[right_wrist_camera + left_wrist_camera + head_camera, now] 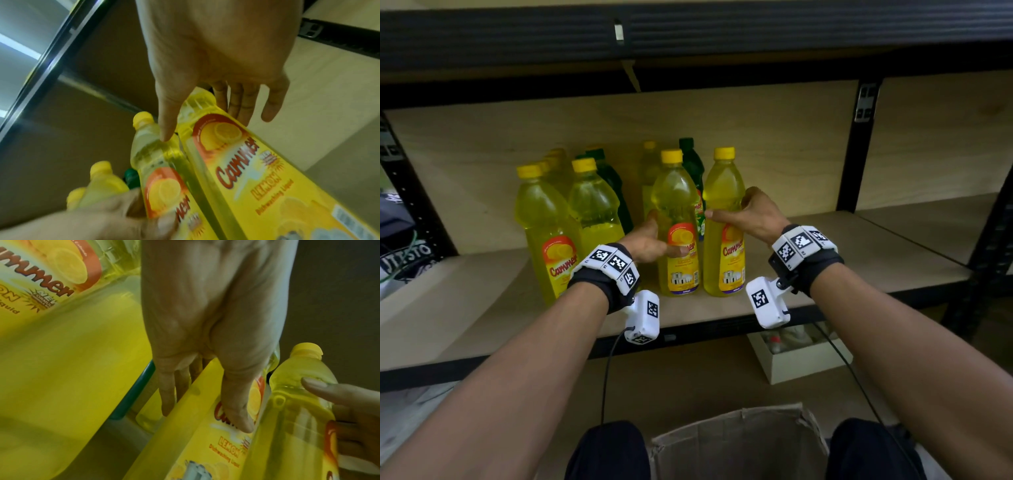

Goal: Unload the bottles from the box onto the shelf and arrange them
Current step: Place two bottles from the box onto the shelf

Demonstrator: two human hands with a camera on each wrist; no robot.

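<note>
Several yellow lemon dish-liquid bottles and two green ones stand on the wooden shelf. My left hand holds the middle yellow bottle, thumb across its label and fingers down its far left side; the left wrist view shows this hand on the same bottle. My right hand wraps the right yellow bottle at its shoulder. In the right wrist view that hand straddles this bottle. Both bottles stand upright, side by side, near the shelf's front edge.
Two more yellow bottles stand close on the left. The cardboard box sits open between my knees. A white box with bottles lies under the shelf. The upper shelf beam hangs low; a black post stands at right.
</note>
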